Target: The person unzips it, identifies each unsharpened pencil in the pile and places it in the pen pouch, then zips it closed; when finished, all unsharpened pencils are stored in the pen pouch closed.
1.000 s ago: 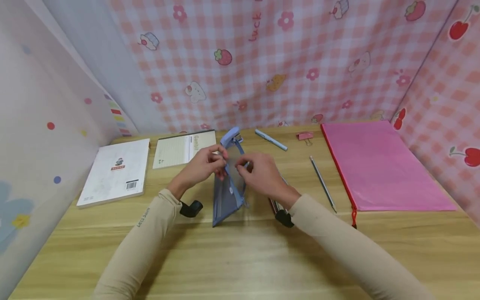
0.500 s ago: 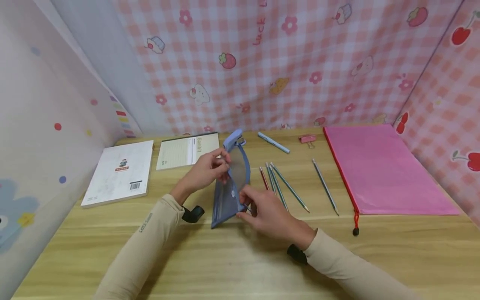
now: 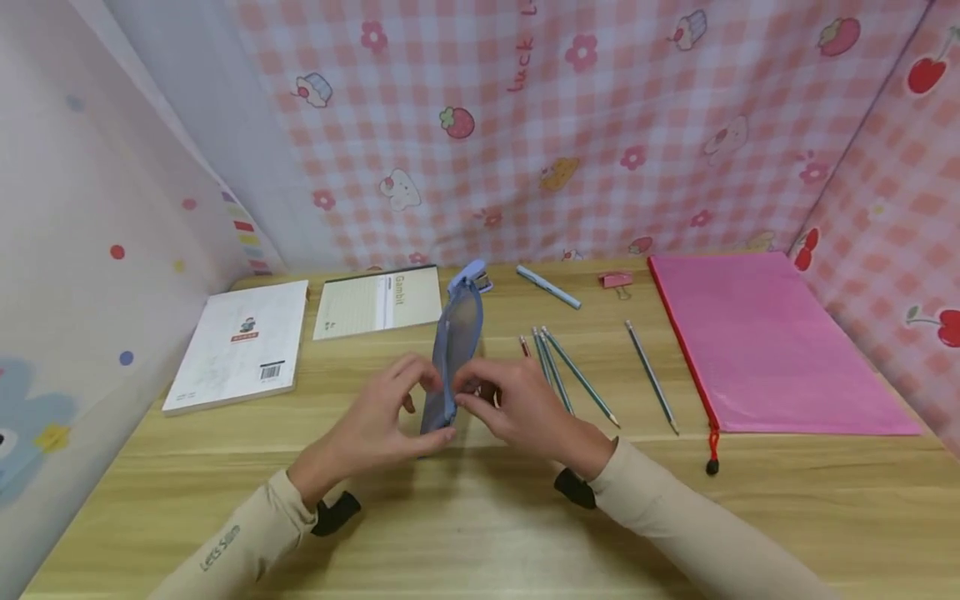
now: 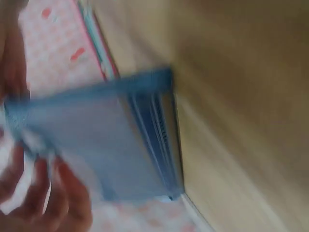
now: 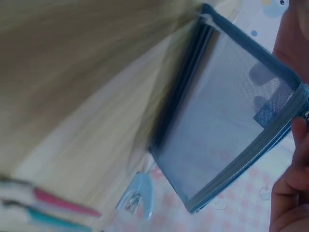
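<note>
Between the two hands a blue mesh zip pouch [image 3: 459, 329] stands on its edge on the wooden table, its zipper strip along the top. My left hand [image 3: 375, 421] holds the near end, thumb across the end edge. Its fingers [image 4: 58, 200] lie by the pouch's upper side in the left wrist view. Close by, my right hand [image 3: 517, 408] pinches the zipper strip near the same end. The thumb of that hand sits on the strip at the edge of the right wrist view, partly out of frame. A blue stapler [image 3: 471, 275] shows just behind the pouch's far end.
At the left lie a white book [image 3: 238, 346] and a lined notebook [image 3: 378, 302]. To the right are several pencils [image 3: 573, 371], a lone pencil [image 3: 651, 375], a light blue pen [image 3: 549, 287], a pink binder clip [image 3: 617, 282] and a pink zip folder [image 3: 772, 346].
The left hand has moved from the pouch's middle to its near end. The right hand went down to that end too. The pouch's mouth has narrowed, its two edges closer together.
</note>
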A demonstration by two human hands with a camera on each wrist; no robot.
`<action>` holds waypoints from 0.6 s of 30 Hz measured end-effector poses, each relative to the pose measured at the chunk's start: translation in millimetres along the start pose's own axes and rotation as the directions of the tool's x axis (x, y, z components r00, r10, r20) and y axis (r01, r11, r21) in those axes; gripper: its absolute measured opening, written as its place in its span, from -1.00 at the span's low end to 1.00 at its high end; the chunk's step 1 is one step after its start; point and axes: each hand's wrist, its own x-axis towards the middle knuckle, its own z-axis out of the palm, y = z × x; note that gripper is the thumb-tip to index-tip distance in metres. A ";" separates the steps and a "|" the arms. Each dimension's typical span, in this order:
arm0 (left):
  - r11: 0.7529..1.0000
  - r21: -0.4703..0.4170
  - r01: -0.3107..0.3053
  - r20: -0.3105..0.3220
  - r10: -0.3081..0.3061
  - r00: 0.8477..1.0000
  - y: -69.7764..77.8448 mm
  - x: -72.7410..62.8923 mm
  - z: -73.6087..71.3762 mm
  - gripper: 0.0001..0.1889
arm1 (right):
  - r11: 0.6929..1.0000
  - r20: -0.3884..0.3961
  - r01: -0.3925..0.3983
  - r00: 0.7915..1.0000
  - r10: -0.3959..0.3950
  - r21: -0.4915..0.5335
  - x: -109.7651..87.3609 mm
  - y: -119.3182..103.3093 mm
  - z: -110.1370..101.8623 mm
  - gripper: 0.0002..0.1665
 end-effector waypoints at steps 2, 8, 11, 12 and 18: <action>0.988 0.129 -0.086 -0.077 0.096 0.992 5.3 -4.1 4.8 -0.72 | 1.000 -0.034 0.001 0.999 -0.001 -0.008 4.8 -2.9 2.5 -0.95; 0.921 0.310 -0.237 -0.199 0.306 0.931 12.6 -9.1 10.5 -0.84 | 0.997 -0.072 -0.067 0.995 0.069 0.032 14.2 -7.4 4.9 -0.94; 0.909 0.319 -0.268 -0.214 0.345 0.914 10.7 -12.4 3.8 -0.84 | 0.997 -0.069 -0.077 0.995 0.077 -0.003 20.7 -1.9 4.0 -0.91; 0.905 0.320 -0.280 -0.210 0.356 0.910 9.4 -14.2 0.4 -0.84 | 0.996 -0.072 -0.084 0.994 0.082 -0.025 24.0 2.1 3.1 -0.90; 0.843 0.431 -0.321 -0.115 0.404 0.907 -5.3 -34.2 -31.1 -0.88 | 0.954 -0.136 -0.248 0.964 0.227 -0.166 44.8 53.2 -23.8 -0.94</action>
